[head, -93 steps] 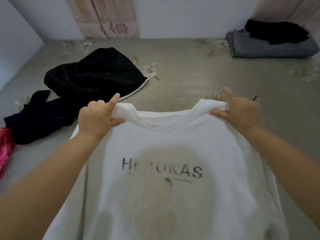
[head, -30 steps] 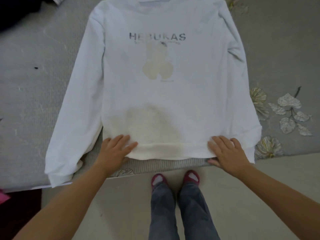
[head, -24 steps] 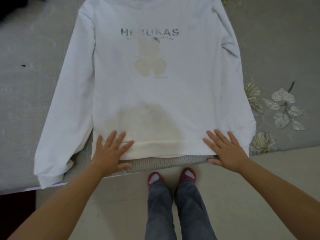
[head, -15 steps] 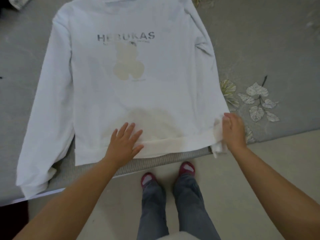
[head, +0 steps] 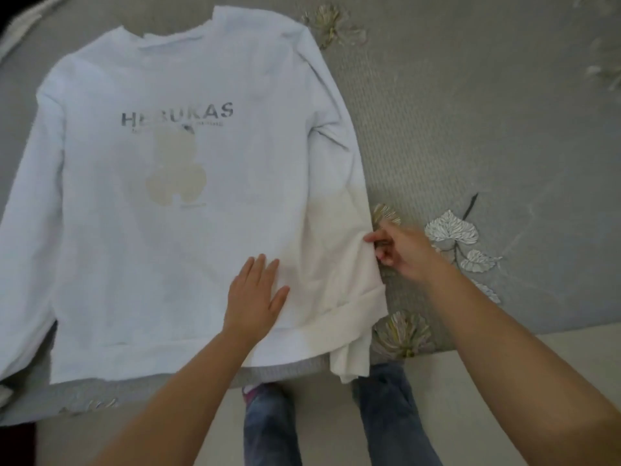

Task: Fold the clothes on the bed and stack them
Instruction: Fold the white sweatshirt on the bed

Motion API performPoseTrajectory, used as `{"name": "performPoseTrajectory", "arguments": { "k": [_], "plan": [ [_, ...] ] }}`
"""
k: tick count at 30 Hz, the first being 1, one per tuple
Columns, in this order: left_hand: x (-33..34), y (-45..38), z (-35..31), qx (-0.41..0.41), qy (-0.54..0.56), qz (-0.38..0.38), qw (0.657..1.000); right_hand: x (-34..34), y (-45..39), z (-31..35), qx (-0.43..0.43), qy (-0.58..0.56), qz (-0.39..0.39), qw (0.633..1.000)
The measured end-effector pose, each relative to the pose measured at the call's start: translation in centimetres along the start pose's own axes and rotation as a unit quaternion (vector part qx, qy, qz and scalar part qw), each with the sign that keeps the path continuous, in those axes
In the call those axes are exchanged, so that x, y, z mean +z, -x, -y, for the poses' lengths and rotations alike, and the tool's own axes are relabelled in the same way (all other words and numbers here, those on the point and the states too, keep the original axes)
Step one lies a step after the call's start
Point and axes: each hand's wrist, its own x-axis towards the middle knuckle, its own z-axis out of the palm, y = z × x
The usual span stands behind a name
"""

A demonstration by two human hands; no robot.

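Observation:
A white long-sleeved sweatshirt (head: 174, 203) with the print "HEBUKAS" lies flat, front up, on the grey bed (head: 470, 136), its hem at the bed's near edge. My left hand (head: 255, 297) presses flat on the lower front of the sweatshirt, fingers straight. My right hand (head: 403, 250) pinches the right sleeve's edge beside the body, a little above the cuff. The right cuff (head: 353, 361) hangs over the bed's edge. The left sleeve (head: 23, 264) lies stretched out along the left side.
The grey bedspread carries leaf patterns (head: 450, 230) to the right of the sweatshirt. Below the bed's edge is a pale floor (head: 437, 398) with my legs in jeans (head: 389, 415) standing against the bed.
The sweatshirt went from held up by its shoulders to lying flat. My right hand left the hem and moved up the right sleeve, pinching it. My left hand slid up from the hem.

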Motion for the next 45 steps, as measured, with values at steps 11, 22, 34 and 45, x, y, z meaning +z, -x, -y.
{"name": "performPoseTrajectory", "arguments": {
  "k": [11, 22, 34, 45],
  "plan": [
    [-0.7, -5.7, -9.6, -0.165, 0.139, 0.005, 0.976, -2.9, -4.0, 3.4, 0.001, 0.102, 0.106, 0.989],
    [-3.9, -7.3, -11.9, -0.134, 0.126, -0.047, 0.982, -11.7, -3.2, 15.4, -0.18, 0.389, -0.1, 0.898],
    [-3.5, -10.5, -17.8, -0.068, 0.102, -0.044, 0.991, -19.4, -5.8, 19.8, -0.259, 0.539, -0.133, 0.79],
    [-0.4, 1.0, -7.3, -0.084, -0.009, 0.016, 0.996, -5.1, 2.7, -3.0, -0.406, 0.609, 0.207, 0.649]
  ]
}}
